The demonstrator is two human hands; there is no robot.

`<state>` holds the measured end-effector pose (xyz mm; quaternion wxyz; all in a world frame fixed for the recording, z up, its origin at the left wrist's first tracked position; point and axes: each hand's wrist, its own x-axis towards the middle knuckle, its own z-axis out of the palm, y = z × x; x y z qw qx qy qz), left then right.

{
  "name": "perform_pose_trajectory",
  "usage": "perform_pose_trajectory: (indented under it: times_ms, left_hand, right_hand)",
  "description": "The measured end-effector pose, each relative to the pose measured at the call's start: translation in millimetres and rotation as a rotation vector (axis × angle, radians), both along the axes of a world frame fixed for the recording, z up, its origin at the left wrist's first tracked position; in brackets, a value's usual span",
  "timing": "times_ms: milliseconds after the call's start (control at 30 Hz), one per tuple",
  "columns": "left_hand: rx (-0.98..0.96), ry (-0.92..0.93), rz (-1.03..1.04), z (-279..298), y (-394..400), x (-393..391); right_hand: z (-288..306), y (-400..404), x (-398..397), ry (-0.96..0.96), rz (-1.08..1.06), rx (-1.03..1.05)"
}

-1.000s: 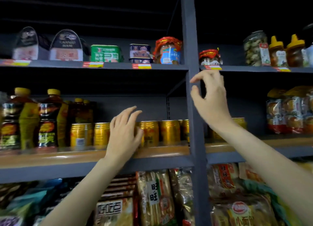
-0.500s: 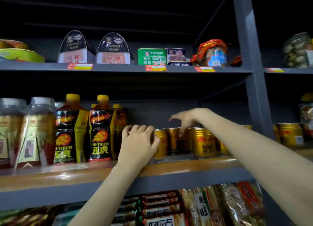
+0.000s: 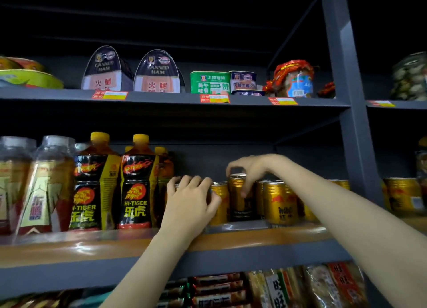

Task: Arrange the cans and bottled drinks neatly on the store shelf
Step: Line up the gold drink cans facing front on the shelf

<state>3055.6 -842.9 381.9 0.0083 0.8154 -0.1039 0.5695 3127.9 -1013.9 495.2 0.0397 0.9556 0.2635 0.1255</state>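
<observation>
On the middle shelf (image 3: 231, 240), the left hand (image 3: 191, 203) curls over a gold can (image 3: 219, 203) just right of the Hi-Tiger bottles (image 3: 136, 185). Further right of those bottles, the right hand (image 3: 251, 171) grips a raised gold can (image 3: 239, 196) by its top, among the other cans (image 3: 280, 201).

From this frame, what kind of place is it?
Most likely a small grocery store aisle: price tags clipped to the shelf edge, rows of identical gold cans and Hi-Tiger bottles, and both hands on the cans.
</observation>
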Motion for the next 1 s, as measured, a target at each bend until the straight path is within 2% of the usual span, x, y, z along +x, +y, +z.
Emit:
perform_pose_trajectory:
  times_ms: [133,200,333,400,500,533,667,800,1000]
  left_hand:
    - [-0.011,0.037,-0.033,-3,0,-2]
    - [-0.016,-0.024,-0.075,-2,0,-8]
    - [-0.159,-0.154,-0.342,-4,-5,-35]
    - [-0.250,-0.032,-0.545,-10,-16,-53]
    - [-0.394,0.324,-0.906,-19,-41,-72]
    - [-0.437,0.381,-0.980,-20,-47,-76]
    - [-0.399,0.374,-1.022,-23,-54,-80]
    - [-0.462,0.383,-1.144,-20,-59,-89]
    - [-0.553,0.369,-1.195,-17,-60,-103]
  right_hand:
    - [-5,-38,-42,-0.131,0.192,0.318]
    - [-16,-58,-66,-0.149,0.290,0.541]
    - [-44,-90,-113,0.011,0.431,0.866]
    - [-54,-97,-128,0.104,0.474,0.980]
    - [-66,-99,-139,0.197,0.497,1.128]
    - [-70,-98,-142,0.227,0.497,1.185]
    - [-83,-95,-153,0.418,0.523,1.433]
    - [-91,-90,-162,0.514,0.461,1.553]
    - [-93,-87,-170,0.533,0.384,1.524]
